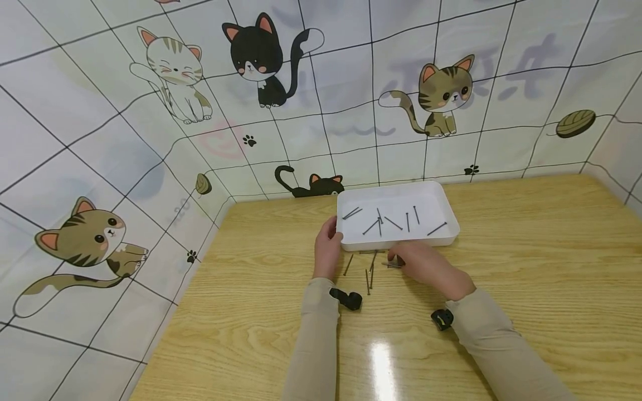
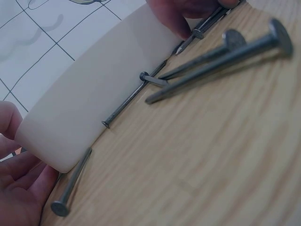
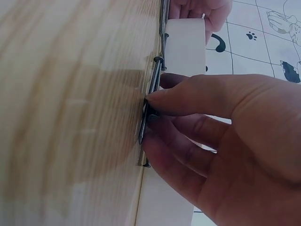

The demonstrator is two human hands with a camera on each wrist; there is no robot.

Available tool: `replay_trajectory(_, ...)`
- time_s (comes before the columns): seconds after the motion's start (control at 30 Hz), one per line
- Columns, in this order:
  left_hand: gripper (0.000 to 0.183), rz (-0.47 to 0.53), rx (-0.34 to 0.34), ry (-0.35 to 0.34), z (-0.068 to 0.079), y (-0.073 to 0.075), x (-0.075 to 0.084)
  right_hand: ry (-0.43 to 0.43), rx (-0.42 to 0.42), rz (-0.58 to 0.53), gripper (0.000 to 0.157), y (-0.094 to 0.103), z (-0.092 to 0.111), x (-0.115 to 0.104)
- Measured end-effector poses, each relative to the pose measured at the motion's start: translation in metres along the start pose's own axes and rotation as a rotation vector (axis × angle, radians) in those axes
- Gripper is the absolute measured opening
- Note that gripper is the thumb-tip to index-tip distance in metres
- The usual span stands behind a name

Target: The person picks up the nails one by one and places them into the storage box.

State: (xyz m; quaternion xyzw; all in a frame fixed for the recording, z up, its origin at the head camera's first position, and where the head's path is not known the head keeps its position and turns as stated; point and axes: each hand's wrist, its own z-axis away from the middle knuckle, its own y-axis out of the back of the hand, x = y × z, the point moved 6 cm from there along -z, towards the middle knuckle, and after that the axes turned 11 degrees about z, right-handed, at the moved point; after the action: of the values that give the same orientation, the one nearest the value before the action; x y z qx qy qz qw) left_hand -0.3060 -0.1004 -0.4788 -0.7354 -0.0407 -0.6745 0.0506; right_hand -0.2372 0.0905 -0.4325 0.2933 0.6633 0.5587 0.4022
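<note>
A shallow white tray (image 1: 401,245) holds several loose nails (image 1: 393,223). My left hand (image 1: 328,250) grips the tray at its left front corner, fingers bent about the wall in the left wrist view. Just in front of the tray, my right hand (image 1: 431,270) is down at the tabletop. Its thumb (image 3: 178,96) and fingers pinch nails (image 3: 153,84) lying close together; the fingers partly hide them. Between the two hands, several more nails (image 1: 368,282) lie scattered on the wood, one of them (image 2: 73,183) right by the left hand.
The wooden table (image 1: 251,312) carries the tray near its back edge. Behind and to the left rise walls covered with a white cat-print sheet (image 1: 351,111). Both forearms wear small black wrist cameras (image 1: 353,301).
</note>
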Motion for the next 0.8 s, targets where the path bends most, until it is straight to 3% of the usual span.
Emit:
replay_trajectory(0.33, 0.047, 0.019, -0.019, 0.002, 0.002, -0.001, 0.002, 0.007, 0.005, -0.012, 0.027, 0.002, 0.000, 0.002)
replay_trajectory(0.6, 0.048, -0.002, -0.007, 0.007, 0.000, 0.001, 0.002, -0.008, -0.042, -0.081, 0.040, 0.006, -0.002, 0.002)
replay_trajectory(0.8, 0.047, -0.001, -0.003, 0.003, 0.000, 0.000, 0.001, 0.016, -0.002, -0.135, 0.046, 0.011, -0.002, 0.004)
